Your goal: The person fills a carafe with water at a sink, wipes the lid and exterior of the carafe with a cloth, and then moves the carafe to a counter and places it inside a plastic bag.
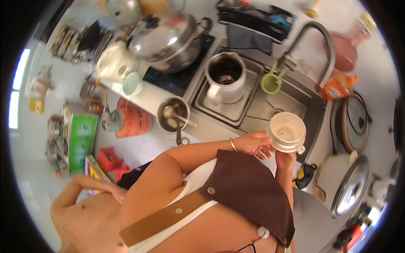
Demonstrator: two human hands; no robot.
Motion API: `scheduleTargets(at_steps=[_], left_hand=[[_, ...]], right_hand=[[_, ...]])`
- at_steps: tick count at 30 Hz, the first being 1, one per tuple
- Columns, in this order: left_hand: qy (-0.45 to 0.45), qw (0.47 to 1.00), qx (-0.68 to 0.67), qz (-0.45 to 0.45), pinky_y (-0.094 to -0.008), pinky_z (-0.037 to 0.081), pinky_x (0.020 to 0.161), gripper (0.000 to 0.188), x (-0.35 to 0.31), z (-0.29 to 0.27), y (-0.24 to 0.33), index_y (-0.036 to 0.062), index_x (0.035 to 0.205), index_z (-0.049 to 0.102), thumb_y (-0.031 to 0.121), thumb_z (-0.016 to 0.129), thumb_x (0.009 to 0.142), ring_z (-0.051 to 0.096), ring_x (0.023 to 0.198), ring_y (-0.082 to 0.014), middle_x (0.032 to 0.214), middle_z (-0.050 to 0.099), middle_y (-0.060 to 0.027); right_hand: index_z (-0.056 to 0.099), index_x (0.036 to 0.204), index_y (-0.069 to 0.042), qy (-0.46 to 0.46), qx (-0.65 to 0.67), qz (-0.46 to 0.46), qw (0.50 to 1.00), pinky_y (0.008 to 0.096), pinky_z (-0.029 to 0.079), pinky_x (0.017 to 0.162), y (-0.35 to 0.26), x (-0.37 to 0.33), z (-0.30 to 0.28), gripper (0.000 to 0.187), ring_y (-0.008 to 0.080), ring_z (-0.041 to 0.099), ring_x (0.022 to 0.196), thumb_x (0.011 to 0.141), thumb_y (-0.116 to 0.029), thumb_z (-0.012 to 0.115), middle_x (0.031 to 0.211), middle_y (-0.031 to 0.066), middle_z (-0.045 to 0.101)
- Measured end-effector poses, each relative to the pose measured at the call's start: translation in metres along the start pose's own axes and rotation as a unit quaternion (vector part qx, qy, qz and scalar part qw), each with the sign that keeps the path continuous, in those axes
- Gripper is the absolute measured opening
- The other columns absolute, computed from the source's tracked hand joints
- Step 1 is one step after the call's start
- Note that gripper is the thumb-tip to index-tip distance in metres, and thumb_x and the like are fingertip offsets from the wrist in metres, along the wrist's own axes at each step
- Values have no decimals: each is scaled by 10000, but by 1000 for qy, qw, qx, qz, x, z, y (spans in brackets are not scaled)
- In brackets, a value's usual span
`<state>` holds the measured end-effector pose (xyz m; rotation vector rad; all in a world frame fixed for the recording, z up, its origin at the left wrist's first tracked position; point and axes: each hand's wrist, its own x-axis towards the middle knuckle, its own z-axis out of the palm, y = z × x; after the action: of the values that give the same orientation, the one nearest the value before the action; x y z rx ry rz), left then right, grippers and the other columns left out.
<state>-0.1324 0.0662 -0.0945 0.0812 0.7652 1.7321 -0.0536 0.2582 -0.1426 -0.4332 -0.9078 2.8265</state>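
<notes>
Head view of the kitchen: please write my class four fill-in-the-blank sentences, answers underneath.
The cream vessel held by the right hand has its opening facing ____.
A bracelet circles the ____ wrist.
The round utensil near the faucet is coloured ____.
The large pot on the cooktop is covered by a ____.

Missing words: upward; left; green; lid.
</notes>
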Motion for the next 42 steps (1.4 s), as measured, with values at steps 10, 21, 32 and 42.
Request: scheduleTargets(at_steps=[10, 21, 32, 42], left_hand=[[445, 830, 307, 135, -232, 489, 584, 221, -189, -41, 64, 31, 828, 677, 250, 645, 822, 649, 682, -119, 726, 655, -34], [693, 586, 395, -145, -382, 510, 568, 562, -287, -204, 48, -92, 828, 619, 462, 649, 740, 645, 659, -299, 723, 624, -215], [626, 769, 116, 58, -314, 526, 565, 531, -281, -214, -3, -33, 1116, 537, 324, 701, 759, 646, 802, -236, 999, 630, -135], [440, 897, 38, 21, -396, 422, 939, 547, -231, -197, -6, 34, 1287, 453, 323, 615, 851, 536, 1080, -266, 1210, 549, -99]], right_hand=[[394, 1307, -43, -15, -95, 98, 991, 410, 391, 1001, 9, 28, -11, 736, 260, 495, 1157, 637, -28, 699, 1251, 104, 506], [354, 1237, -32, -84, -379, 109, 915, 343, 453, 931, 92, 82, 49, 780, 218, 524, 1092, 583, 9, 776, 1189, 100, 494], [481, 1114, 17, -28, -672, -82, 735, 421, 392, 917, 147, 94, 32, 707, 372, 489, 1033, 547, -265, 794, 1077, 223, 520], [499, 1140, -4, -115, -743, -129, 646, 414, 374, 946, 128, 71, 42, 517, 341, 441, 1123, 659, -111, 655, 1190, 166, 502]])
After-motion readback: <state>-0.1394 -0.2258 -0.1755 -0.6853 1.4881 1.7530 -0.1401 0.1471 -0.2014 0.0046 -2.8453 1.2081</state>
